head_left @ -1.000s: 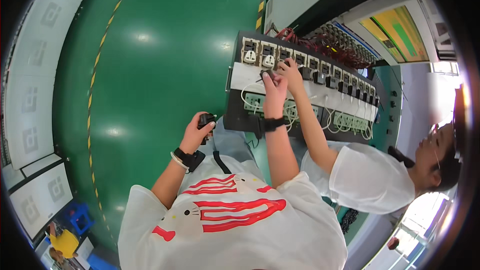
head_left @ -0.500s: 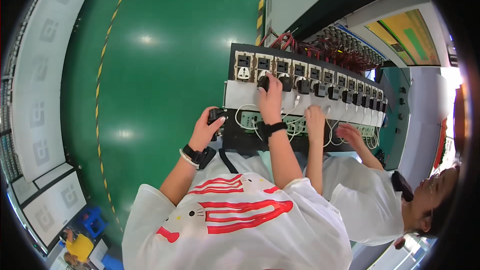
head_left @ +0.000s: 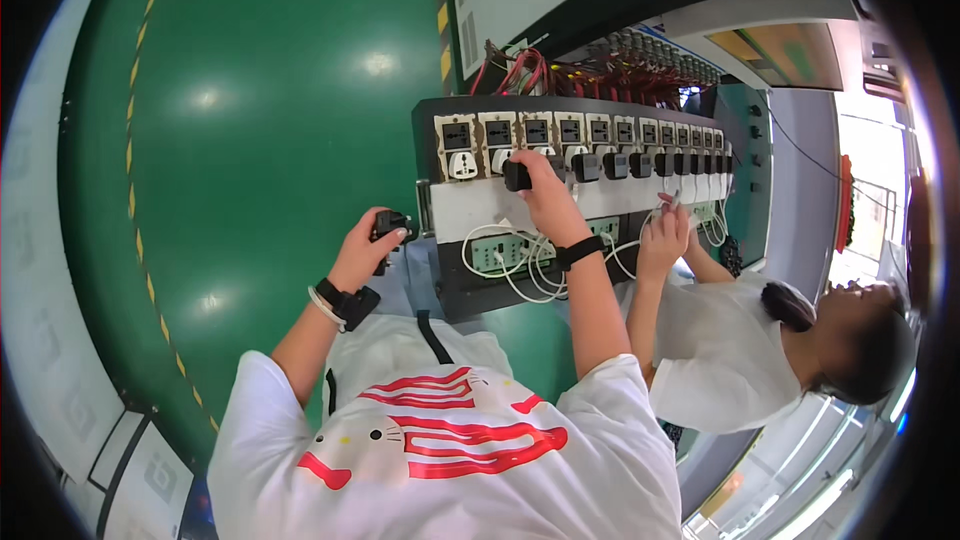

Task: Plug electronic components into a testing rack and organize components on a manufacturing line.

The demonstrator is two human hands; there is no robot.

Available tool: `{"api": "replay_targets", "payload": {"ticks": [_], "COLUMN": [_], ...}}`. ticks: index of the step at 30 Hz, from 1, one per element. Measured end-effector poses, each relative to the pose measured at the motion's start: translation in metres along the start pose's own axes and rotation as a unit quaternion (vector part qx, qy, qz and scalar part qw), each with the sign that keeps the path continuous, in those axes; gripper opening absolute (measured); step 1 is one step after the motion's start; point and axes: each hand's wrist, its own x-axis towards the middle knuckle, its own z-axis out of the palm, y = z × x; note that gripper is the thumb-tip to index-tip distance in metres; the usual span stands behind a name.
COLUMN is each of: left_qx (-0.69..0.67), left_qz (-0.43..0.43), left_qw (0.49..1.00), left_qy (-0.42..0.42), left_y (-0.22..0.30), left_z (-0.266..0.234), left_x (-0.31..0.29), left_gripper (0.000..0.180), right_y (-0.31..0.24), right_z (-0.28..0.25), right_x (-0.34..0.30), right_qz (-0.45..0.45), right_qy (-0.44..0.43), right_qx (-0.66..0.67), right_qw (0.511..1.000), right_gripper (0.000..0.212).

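Observation:
My left hand (head_left: 365, 248) is closed around black power adapters (head_left: 391, 226), held left of the socket rack's end; how many is hidden. In my right hand (head_left: 545, 190) is another black power adapter (head_left: 516, 176), gripped by the fingers just below the second socket from the left. Whether its pins touch that socket cannot be seen. The first socket carries a white plug converter (head_left: 461, 165) with nothing in it. Further right along the row, several black adapters (head_left: 587, 167) sit in their sockets.
A co-worker's hands (head_left: 668, 230) work at the rack's right part, near white cables (head_left: 535, 270). Below the sockets runs a white ledge (head_left: 458, 210), with green circuit boards (head_left: 495, 253) under it. Red wires (head_left: 525, 70) bunch behind the rack. Green floor (head_left: 260, 170) lies left.
The view has shifted, bringing the rack left. My right hand's adapter now shows lower, exposing more of the second socket's white converter. The co-worker's hands have come together.

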Motion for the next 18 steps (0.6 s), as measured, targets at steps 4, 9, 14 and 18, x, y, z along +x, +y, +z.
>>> {"api": "replay_targets", "payload": {"ticks": [4, 9, 14, 18], "left_qx": [0.059, 0.117, 0.128, 0.255], "left_qz": [-0.001, 0.026, 0.056, 0.077], "left_qw": [0.997, 0.988, 0.989, 0.963], "left_qy": [-0.050, -0.095, -0.054, -0.034], "left_y": [0.019, 0.033, 0.043, 0.062], "left_z": [-0.017, -0.015, -0.002, 0.004], "left_x": [0.021, 0.042, 0.038, 0.028], "left_gripper": [0.032, 0.034, 0.040, 0.038], "right_y": [-0.008, 0.000, -0.028, -0.114], "right_z": [0.003, 0.021, 0.026, 0.037], "right_x": [-0.001, -0.001, -0.007, -0.027], "right_qz": [-0.006, -0.033, 0.000, 0.041], "right_qy": [-0.014, -0.017, 0.039, 0.017], "right_qx": [-0.040, -0.182, -0.245, -0.049], "right_qw": [0.999, 0.983, 0.969, 0.998], "right_gripper": [0.062, 0.069, 0.070, 0.067]}}
